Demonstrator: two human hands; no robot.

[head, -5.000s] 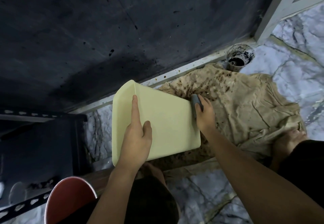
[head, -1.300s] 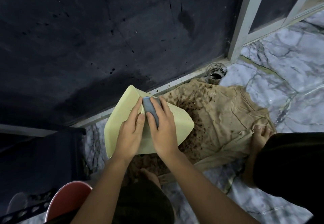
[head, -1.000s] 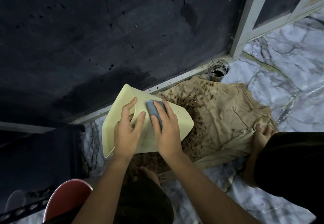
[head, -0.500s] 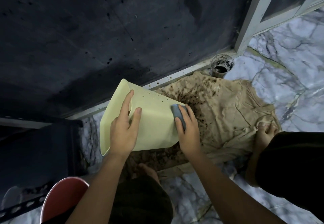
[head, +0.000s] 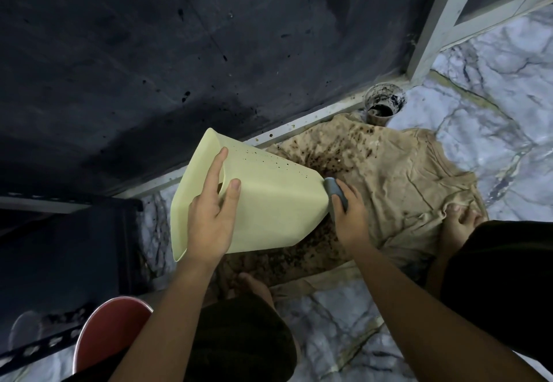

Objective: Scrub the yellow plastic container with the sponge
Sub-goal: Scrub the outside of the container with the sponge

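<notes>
The pale yellow plastic container (head: 269,202) lies tilted on its side above a stained cloth, its open rim to the left and its base to the right. Small dark specks dot its upper side. My left hand (head: 211,217) grips it near the rim, the index finger hooked over the edge and the thumb pressed on the outer wall. My right hand (head: 348,217) holds a grey-blue sponge (head: 333,190) against the container's base edge on the right. Most of the sponge is hidden under my fingers.
A beige cloth (head: 404,190) spotted with brown grime covers the marble floor (head: 493,130). A dirty cup (head: 383,106) stands by the dark wall and the white frame. A red stool (head: 107,330) and a dark metal rack (head: 59,247) are at lower left. Bare feet rest on the cloth.
My right hand has slid the sponge from the middle of the container's upper side across to its base edge on the right. The left hand has kept its grip near the rim.
</notes>
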